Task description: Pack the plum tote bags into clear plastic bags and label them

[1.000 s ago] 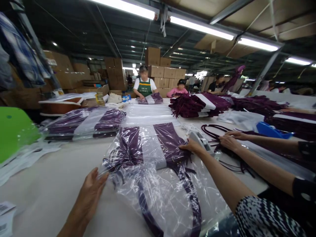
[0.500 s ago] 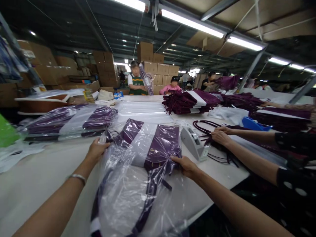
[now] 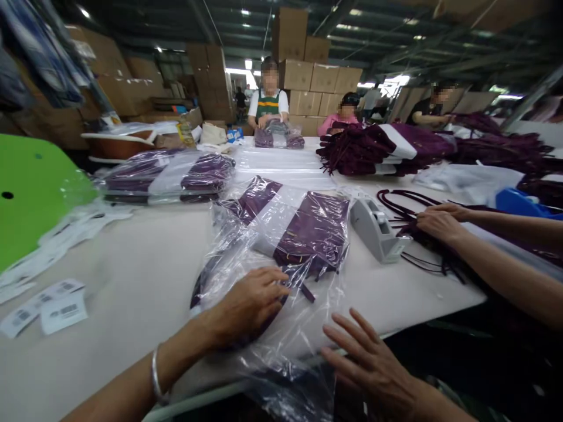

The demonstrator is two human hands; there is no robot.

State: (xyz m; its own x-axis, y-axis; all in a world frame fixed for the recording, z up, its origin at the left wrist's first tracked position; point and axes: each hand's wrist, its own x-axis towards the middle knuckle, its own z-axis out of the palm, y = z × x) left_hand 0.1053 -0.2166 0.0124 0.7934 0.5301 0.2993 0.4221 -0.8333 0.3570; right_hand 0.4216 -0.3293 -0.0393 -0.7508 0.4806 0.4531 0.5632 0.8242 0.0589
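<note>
A purple handbag lies on the table inside a clear plastic bag, with a white sheet wrapped across its middle. The loose end of the plastic hangs over the table's front edge. My left hand rests on the plastic over the bag's strap, its fingers stretched out and pointing right. To the right of the plastic's lower end, my right hand is open with fingers spread and holds nothing. Whether its fingertips touch the film I cannot tell.
A grey tape dispenser stands right of the handbag. Beside it a co-worker's hands hold dark purple straps. Wrapped bags lie at back left, unwrapped purple bags at back right. Barcode labels lie at left.
Both hands have let go of the handbag's sides and come back toward me. My left hand now lies on the plastic; my right hand has spread its fingers. The view has tilted down and left.
</note>
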